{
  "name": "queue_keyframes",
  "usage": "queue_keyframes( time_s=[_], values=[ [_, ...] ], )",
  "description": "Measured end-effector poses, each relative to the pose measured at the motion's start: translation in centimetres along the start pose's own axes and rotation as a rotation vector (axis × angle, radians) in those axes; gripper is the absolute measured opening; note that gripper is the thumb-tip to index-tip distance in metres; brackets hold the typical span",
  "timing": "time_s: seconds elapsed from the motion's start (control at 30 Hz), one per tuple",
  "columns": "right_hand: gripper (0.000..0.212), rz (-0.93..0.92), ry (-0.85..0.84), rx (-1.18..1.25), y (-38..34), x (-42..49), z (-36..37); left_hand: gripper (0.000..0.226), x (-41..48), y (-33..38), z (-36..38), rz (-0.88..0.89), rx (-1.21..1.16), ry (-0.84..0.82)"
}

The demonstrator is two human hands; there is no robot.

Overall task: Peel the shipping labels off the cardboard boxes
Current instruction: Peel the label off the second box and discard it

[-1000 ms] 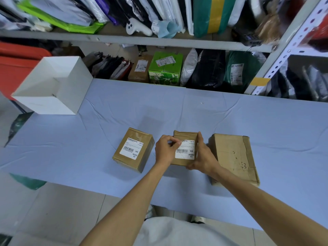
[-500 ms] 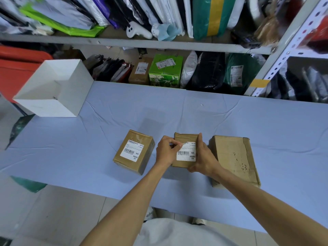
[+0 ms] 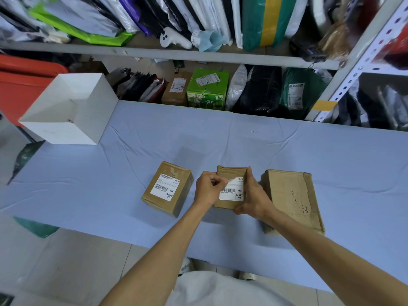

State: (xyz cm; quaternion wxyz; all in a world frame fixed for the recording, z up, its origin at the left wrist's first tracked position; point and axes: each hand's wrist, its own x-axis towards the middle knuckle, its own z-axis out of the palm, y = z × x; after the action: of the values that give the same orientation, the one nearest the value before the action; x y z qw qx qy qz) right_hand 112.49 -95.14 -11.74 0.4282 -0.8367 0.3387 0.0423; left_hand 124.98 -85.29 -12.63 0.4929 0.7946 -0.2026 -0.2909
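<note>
I see the left hand (image 3: 208,188) pinching the top left corner of the label (image 3: 233,193) btwn thumb and fingertips. The right hand (image 3: 254,199) grips the middle box (image 3: 230,173) by its right side, w/ fingers curled over the far edge and the thumb down at the near corner. That box lies flat on the blue cloth (image 3: 220,140), near the front edge, right in front of the person.

Vs half a sec ago, the pinched corner is now lifted off the cardboard and curls up a bit. Back then it lay almost flat under the fingertips. The rest of the label is stuck down. The box and both hands are in approx the same spots.

The left box (image 3: 176,208) sits just beside the left hand, and its own sticker (image 3: 165,187) lies flat on top. The big box (image 3: 291,199) sits just right of the right hand, its brown top creased w/ some pen marks. A white open box (image 3: 66,109) stands at the far left of the cloth, well apart. Behind the table the shelves (image 3: 176,53) are packed w/ bags and parcels, incl. a green carton (image 3: 207,89).

The left hand hides the middle box's left edge and part of the label. The right hand hides its right side, so I can't tell if it touches the big box.
</note>
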Motion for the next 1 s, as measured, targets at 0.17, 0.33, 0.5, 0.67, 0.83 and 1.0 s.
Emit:
queue_keyframes(
  time_s=[0.17, 0.33, 0.5, 0.67, 0.83, 1.0],
  values=[
    [0.141, -0.007, 0.024, 0.007, 0.00, -0.04, 0.11, 0.007, 0.07, -0.05, -0.03, -0.030, -0.039, 0.008],
    [0.138, -0.014, 0.039, 0.018, 0.19, 0.04, 0.01, 0.011, 0.15, 0.08, -0.03, -0.044, -0.045, 0.004],
    [0.139, -0.049, 0.029, 0.011, 0.30, 0.32, -0.19, 0.009, 0.10, 0.11, 0.02, -0.044, -0.062, 0.010],
    [0.140, -0.069, 0.028, 0.026, 0.57, 0.44, -0.19, 0.009, 0.08, 0.10, 0.03, -0.044, -0.058, 0.007],
    [0.139, -0.065, 0.040, 0.025, 0.79, 0.64, -0.28, 0.010, 0.04, 0.20, 0.01, -0.037, -0.051, 0.002],
    [0.132, -0.069, 0.037, 0.012, 0.95, 0.88, -0.32, 0.012, 0.12, 0.25, 0.11, -0.047, -0.052, 0.008]
  ],
)
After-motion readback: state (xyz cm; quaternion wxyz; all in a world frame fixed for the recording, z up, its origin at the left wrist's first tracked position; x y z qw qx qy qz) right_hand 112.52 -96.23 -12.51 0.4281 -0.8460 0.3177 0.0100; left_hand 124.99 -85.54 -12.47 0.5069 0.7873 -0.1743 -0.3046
